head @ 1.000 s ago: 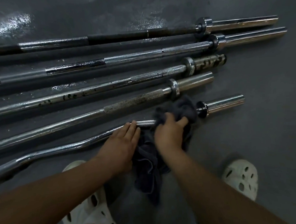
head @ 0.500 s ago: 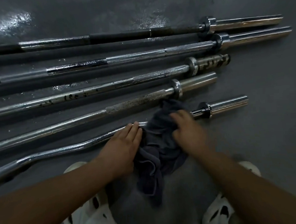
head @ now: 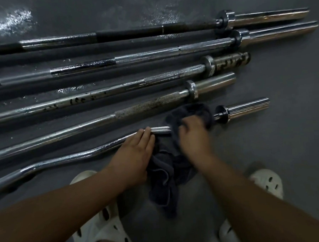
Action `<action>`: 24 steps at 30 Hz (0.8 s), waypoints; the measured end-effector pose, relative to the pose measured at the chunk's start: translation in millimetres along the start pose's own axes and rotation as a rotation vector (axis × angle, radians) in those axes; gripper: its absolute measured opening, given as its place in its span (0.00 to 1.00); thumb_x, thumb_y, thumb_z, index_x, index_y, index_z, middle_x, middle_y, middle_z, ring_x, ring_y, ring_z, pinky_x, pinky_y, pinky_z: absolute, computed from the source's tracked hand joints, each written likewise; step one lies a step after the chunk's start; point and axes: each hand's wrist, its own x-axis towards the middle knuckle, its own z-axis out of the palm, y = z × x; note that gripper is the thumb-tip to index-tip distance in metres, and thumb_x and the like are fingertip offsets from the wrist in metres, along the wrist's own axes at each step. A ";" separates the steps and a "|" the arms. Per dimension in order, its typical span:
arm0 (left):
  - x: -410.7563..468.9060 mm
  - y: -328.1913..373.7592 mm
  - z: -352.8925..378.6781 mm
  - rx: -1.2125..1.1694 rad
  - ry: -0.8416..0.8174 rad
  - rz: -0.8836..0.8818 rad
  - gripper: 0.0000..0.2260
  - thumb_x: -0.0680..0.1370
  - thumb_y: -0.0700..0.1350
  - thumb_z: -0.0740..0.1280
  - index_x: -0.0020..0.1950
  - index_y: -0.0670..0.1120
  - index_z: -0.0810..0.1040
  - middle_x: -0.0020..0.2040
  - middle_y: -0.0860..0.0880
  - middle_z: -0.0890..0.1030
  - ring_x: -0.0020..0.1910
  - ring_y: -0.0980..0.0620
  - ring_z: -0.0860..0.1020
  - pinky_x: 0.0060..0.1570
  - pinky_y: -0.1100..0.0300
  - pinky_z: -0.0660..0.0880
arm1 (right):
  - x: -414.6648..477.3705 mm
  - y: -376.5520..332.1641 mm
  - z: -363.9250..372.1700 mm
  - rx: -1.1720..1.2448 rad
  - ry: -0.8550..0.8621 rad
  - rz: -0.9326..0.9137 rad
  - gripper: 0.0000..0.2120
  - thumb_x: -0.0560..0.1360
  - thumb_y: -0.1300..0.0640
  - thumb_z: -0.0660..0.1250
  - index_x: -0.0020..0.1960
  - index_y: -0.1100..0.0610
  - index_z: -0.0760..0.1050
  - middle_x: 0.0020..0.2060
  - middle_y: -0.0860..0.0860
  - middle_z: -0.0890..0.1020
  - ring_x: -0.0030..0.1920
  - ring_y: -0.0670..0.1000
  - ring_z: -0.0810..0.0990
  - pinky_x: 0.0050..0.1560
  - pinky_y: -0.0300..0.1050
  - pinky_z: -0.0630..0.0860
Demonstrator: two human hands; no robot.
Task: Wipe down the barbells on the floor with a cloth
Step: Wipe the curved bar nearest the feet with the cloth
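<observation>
Several steel barbells lie side by side on the grey floor. The nearest is a curl bar [head: 68, 159] with a bent shaft and a chromed sleeve at its right end. A dark grey cloth [head: 168, 168] is draped over this bar near the collar and hangs toward me. My right hand [head: 192, 134] grips the cloth around the shaft, its fingers curled and blurred. My left hand [head: 136, 151] rests on the shaft just left of the cloth with straight fingers. The cloth hides the stretch of bar under it.
Beyond the curl bar lie a rusty-knurled bar [head: 147, 107], a spotted bar [head: 102, 95] and two longer bars [head: 151, 55] further back. Wet patches shine on the floor at the far left. My white clogs [head: 103, 233] stand close below the hands.
My right hand has slid the cloth along the curl bar, right toward the collar and then back left. The left hand has stayed in place on the shaft.
</observation>
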 end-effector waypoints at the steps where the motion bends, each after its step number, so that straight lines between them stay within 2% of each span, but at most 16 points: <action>1: 0.2 0.6 0.4 0.011 -0.013 0.002 0.48 0.70 0.55 0.69 0.80 0.40 0.47 0.80 0.37 0.46 0.79 0.40 0.49 0.78 0.49 0.49 | -14.0 -19.7 13.0 -0.024 -0.071 -0.067 0.15 0.78 0.53 0.63 0.64 0.54 0.75 0.68 0.54 0.72 0.61 0.62 0.76 0.62 0.56 0.73; 3: -0.2 -1.1 1.7 0.014 -0.029 0.014 0.48 0.70 0.57 0.70 0.80 0.39 0.49 0.80 0.37 0.49 0.79 0.40 0.50 0.78 0.49 0.50 | -29.1 -35.9 20.4 -0.037 -0.183 -0.214 0.18 0.80 0.51 0.62 0.69 0.51 0.73 0.73 0.51 0.68 0.66 0.58 0.74 0.65 0.52 0.72; 4: -0.8 -2.6 1.1 0.002 -0.023 0.015 0.47 0.70 0.56 0.69 0.80 0.39 0.49 0.80 0.37 0.50 0.79 0.40 0.50 0.78 0.49 0.50 | -20.6 -25.2 12.4 -0.024 -0.193 -0.234 0.17 0.80 0.50 0.61 0.68 0.51 0.74 0.71 0.51 0.70 0.66 0.56 0.73 0.65 0.50 0.71; 6: -1.2 -4.9 0.9 -0.009 -0.010 0.009 0.46 0.70 0.52 0.68 0.80 0.39 0.46 0.81 0.38 0.46 0.80 0.41 0.48 0.78 0.51 0.47 | 10.7 14.5 -12.8 -0.015 -0.122 -0.101 0.15 0.81 0.51 0.61 0.65 0.54 0.76 0.66 0.54 0.75 0.65 0.57 0.74 0.64 0.50 0.71; 8: -1.6 -3.2 -0.5 -0.014 -0.028 0.003 0.46 0.72 0.52 0.66 0.80 0.40 0.43 0.80 0.38 0.42 0.80 0.42 0.46 0.77 0.52 0.45 | 32.0 42.8 -34.7 -0.045 -0.006 0.127 0.16 0.82 0.51 0.60 0.66 0.57 0.74 0.68 0.57 0.71 0.64 0.61 0.74 0.64 0.52 0.71; 10: -1.5 0.3 -4.7 -0.022 -0.057 -0.009 0.47 0.71 0.54 0.68 0.80 0.39 0.45 0.80 0.37 0.43 0.80 0.40 0.47 0.77 0.50 0.48 | 17.3 16.4 -21.1 -0.085 -0.058 0.104 0.17 0.82 0.52 0.58 0.68 0.57 0.72 0.72 0.57 0.67 0.67 0.61 0.72 0.65 0.53 0.69; 12: -1.1 1.2 -8.2 -0.014 -0.069 0.006 0.47 0.62 0.55 0.74 0.75 0.35 0.63 0.76 0.32 0.60 0.75 0.35 0.62 0.73 0.46 0.61 | -13.4 -29.9 5.2 -0.133 -0.221 -0.062 0.21 0.82 0.46 0.58 0.72 0.52 0.69 0.74 0.54 0.64 0.68 0.62 0.69 0.67 0.54 0.68; 13: -0.8 -1.7 -6.4 -0.027 -0.055 0.010 0.46 0.55 0.55 0.77 0.68 0.34 0.73 0.69 0.32 0.71 0.69 0.34 0.71 0.67 0.45 0.70 | -24.5 -43.7 12.7 -0.126 -0.273 -0.114 0.23 0.81 0.42 0.58 0.74 0.49 0.66 0.76 0.52 0.62 0.68 0.63 0.69 0.68 0.55 0.67; 14: -1.0 -5.5 -2.5 -0.023 -0.021 0.030 0.44 0.51 0.54 0.77 0.62 0.34 0.78 0.62 0.33 0.77 0.63 0.34 0.76 0.63 0.45 0.74 | -25.4 -42.3 14.0 -0.125 -0.299 -0.135 0.25 0.80 0.40 0.58 0.75 0.46 0.65 0.76 0.51 0.62 0.68 0.63 0.69 0.68 0.55 0.68; 15: -1.0 -7.9 -1.0 -0.011 -0.013 0.035 0.43 0.51 0.54 0.76 0.62 0.34 0.78 0.61 0.33 0.78 0.62 0.34 0.76 0.63 0.45 0.75 | -17.3 -31.4 10.2 -0.119 -0.280 -0.129 0.25 0.79 0.38 0.58 0.74 0.45 0.65 0.75 0.51 0.64 0.68 0.62 0.70 0.67 0.55 0.70; 16: -1.1 -8.8 -0.9 -0.017 -0.020 0.031 0.44 0.54 0.54 0.74 0.66 0.34 0.75 0.65 0.33 0.75 0.66 0.35 0.74 0.66 0.46 0.73 | -4.8 -15.4 4.2 -0.109 -0.244 -0.076 0.24 0.79 0.38 0.58 0.73 0.45 0.67 0.73 0.52 0.66 0.67 0.61 0.72 0.66 0.55 0.71; 18: -2.5 -5.9 -6.0 -0.001 -0.020 0.030 0.46 0.63 0.53 0.70 0.77 0.36 0.60 0.77 0.34 0.60 0.76 0.37 0.60 0.74 0.47 0.62 | 13.0 10.1 -7.4 -0.124 -0.131 0.087 0.22 0.80 0.40 0.58 0.70 0.48 0.69 0.72 0.53 0.67 0.66 0.62 0.74 0.63 0.55 0.73; 19: -2.9 -4.2 -5.8 0.017 -0.028 0.014 0.47 0.67 0.53 0.69 0.79 0.37 0.53 0.79 0.35 0.52 0.78 0.39 0.54 0.76 0.48 0.57 | 11.0 6.8 -5.4 -0.120 -0.104 0.124 0.21 0.80 0.42 0.58 0.70 0.49 0.69 0.74 0.53 0.64 0.65 0.62 0.74 0.63 0.55 0.73; 20: -2.4 -3.1 -4.6 0.004 -0.037 0.000 0.47 0.67 0.54 0.70 0.79 0.37 0.53 0.80 0.35 0.51 0.79 0.39 0.53 0.76 0.47 0.56 | 3.1 -6.7 2.3 -0.128 -0.112 0.089 0.20 0.81 0.45 0.58 0.71 0.49 0.68 0.76 0.53 0.61 0.65 0.62 0.74 0.63 0.54 0.73; 23: -2.2 -4.9 -1.3 -0.016 -0.082 -0.007 0.45 0.55 0.56 0.76 0.67 0.36 0.75 0.68 0.33 0.73 0.70 0.36 0.71 0.67 0.45 0.72 | -27.3 -39.8 19.8 -0.138 -0.258 -0.158 0.22 0.80 0.48 0.59 0.74 0.45 0.65 0.77 0.50 0.60 0.66 0.60 0.74 0.63 0.53 0.73; 24: -2.7 -8.5 2.3 -0.018 -0.048 0.006 0.44 0.53 0.56 0.76 0.65 0.36 0.77 0.66 0.34 0.76 0.67 0.36 0.74 0.64 0.46 0.75 | -25.8 -33.1 14.4 -0.127 -0.271 -0.210 0.22 0.80 0.48 0.60 0.73 0.44 0.66 0.76 0.49 0.64 0.66 0.59 0.74 0.63 0.52 0.73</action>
